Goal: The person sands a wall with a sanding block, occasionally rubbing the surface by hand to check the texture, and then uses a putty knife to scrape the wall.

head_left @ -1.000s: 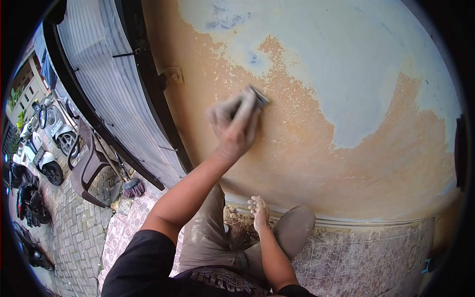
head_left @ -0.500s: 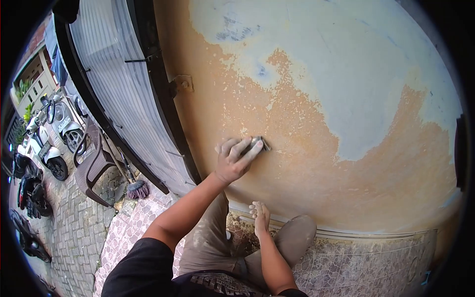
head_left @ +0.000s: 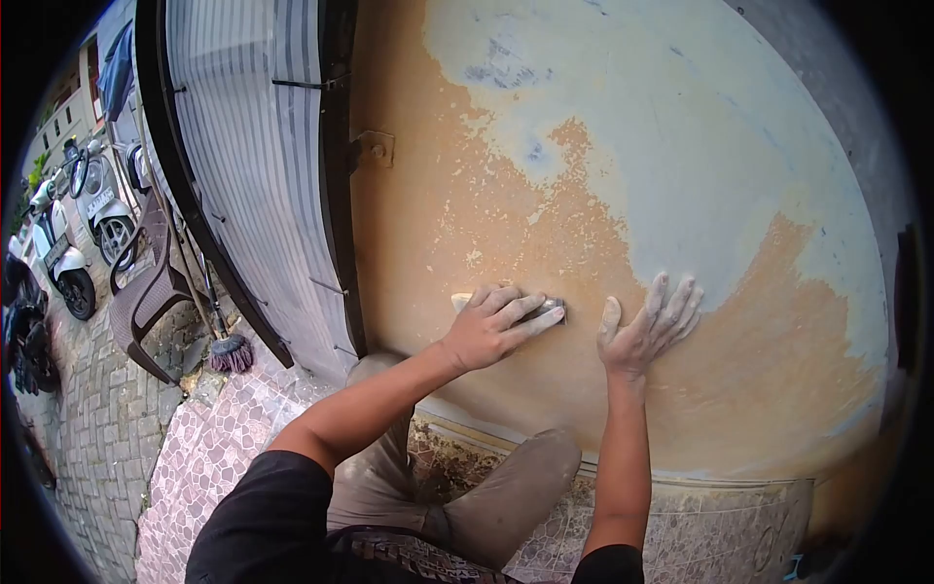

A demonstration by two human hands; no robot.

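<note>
My left hand (head_left: pixel 496 326) is closed around a scraper (head_left: pixel 560 306) against the wall (head_left: pixel 525 380). The dark metal edge shows past the fingertips, and a pale end sticks out by the wrist side; the fingers hide the rest. To its right, my right hand (head_left: pixel 647 329) lies on the wall with fingers spread and nothing in it. Its fingertips are at the lower border of the pale coating (head_left: pixel 700 165), above bare orange-tan surface. Both hands are dusty.
A black-framed corrugated panel (head_left: pixel 248 127) stands left of the wall. Beyond it are a brown chair (head_left: pixel 146 311), a mop (head_left: pixel 231 352) and parked motorbikes (head_left: pixel 58 248). My bent knee (head_left: pixel 550 453) is near the wall's base, above patterned tiles (head_left: pixel 219 428).
My right hand has risen from beside my knee onto the wall. My left hand, still holding the scraper, appears slightly lower and farther right. The view has shifted.
</note>
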